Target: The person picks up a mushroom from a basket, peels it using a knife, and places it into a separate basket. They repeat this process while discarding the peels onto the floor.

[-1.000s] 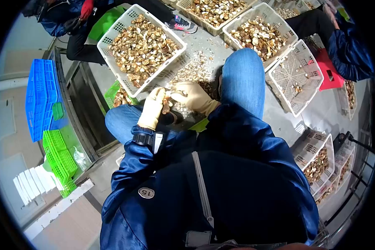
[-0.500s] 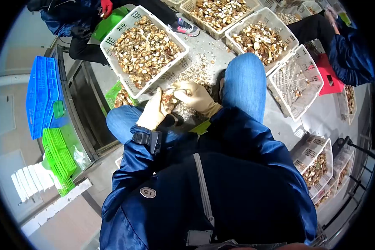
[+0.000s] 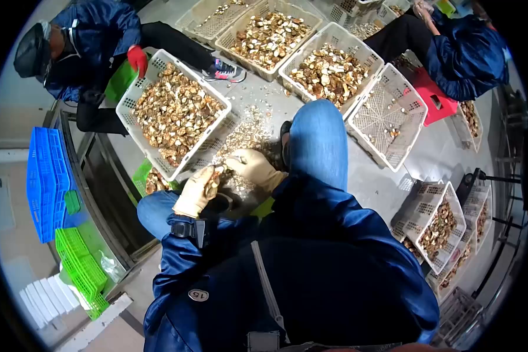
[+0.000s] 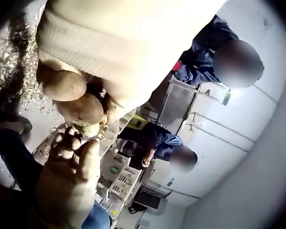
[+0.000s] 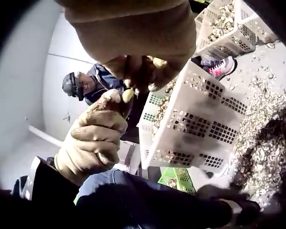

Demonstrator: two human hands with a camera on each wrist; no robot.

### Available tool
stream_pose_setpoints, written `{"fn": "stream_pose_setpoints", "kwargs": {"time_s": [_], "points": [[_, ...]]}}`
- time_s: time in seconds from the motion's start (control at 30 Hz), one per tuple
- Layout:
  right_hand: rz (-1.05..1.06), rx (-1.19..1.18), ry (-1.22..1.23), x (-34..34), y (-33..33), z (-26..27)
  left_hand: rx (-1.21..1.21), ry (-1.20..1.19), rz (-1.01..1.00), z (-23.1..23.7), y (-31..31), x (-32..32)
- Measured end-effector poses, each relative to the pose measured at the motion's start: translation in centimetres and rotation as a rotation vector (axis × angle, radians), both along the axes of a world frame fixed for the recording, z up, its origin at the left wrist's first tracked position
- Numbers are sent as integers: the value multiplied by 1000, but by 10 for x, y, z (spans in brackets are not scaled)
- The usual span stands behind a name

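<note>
Both hands wear cream work gloves and work close together above the floor between the knees. My left hand point(image 3: 196, 193) is curled round several brown-capped mushrooms point(image 4: 83, 109), their round caps showing below the palm in the left wrist view. One mushroom's pale yellowish end point(image 5: 127, 95) sticks out past its fingertips in the right wrist view. My right hand point(image 3: 252, 167) is just to the right, fingers bent in toward the thumb. Between those fingers shows a pale mushroom piece point(image 5: 157, 62), mostly hidden by the glove.
A white basket point(image 3: 208, 129) heaped with mushrooms stands in front. Another full basket point(image 3: 364, 82) and a nearly bare one point(image 3: 387, 161) stand to the right. Pale trimmings point(image 3: 249, 132) litter the floor. One person point(image 3: 91, 47) sits front left, another point(image 3: 466, 58) front right.
The head view has shifted, so the baskets sit lower and further left, and the person at front left shows more. The hands stay together; the cluster in my left hand is less exposed.
</note>
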State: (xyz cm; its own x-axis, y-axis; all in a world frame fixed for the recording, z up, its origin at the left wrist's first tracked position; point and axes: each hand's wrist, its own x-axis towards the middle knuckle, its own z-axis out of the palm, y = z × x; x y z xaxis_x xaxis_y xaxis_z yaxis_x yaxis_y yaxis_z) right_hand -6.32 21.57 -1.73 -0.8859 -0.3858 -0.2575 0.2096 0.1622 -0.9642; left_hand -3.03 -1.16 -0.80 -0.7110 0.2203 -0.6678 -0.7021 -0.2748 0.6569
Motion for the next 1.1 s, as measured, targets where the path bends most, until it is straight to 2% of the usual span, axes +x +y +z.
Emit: {"fn": "stream_pose_setpoints", "kwargs": {"time_s": [0.03,0.1,0.13,0.23,0.3,0.33,0.37,0.47,0.57,0.63,0.7,0.73,0.77,0.83,0.87,0.9,0.97,1.0,1.1], "points": [[-66,50,70,-1,2,-1,23,-25,8,4,0,-4],[-193,147,205,1,3,-10,146,-7,242,10,10,-9],[-227,190,535,4,3,-32,249,19,254,20,18,-15],[-81,233,604,5,5,-57,442,-28,398,20,29,-34],[70,428,367,6,5,-51,499,-27,485,6,31,-42],[78,439,344,6,5,-42,849,-7,352,0,28,-51],[84,453,321,6,6,-34,719,-8,332,-5,26,-53],[180,499,276,2,3,-28,903,-2,296,-14,35,-72],[215,546,338,6,-3,-42,892,-130,418,-7,45,-87],[220,534,390,9,-6,-48,754,-25,409,-6,53,-93],[317,643,455,11,-6,-46,624,42,382,-17,56,-99],[312,587,506,12,-6,-50,590,-27,355,-37,54,-113],[308,535,553,12,-5,-48,537,20,285,-32,65,-123],[482,625,493,9,-3,-39,400,15,181,-27,99,-154],[540,675,314,7,-11,-47,406,125,154,-9,126,-161],[509,667,382,9,-6,-45,514,152,79,9,147,-171],[456,641,526,11,1,-32,541,252,-1,23,176,-181],[479,643,453,9,0,-30,430,283,-36,32,186,-184],[301,581,360,14,-4,-45,312,321,-252,51,179,-173]]}}
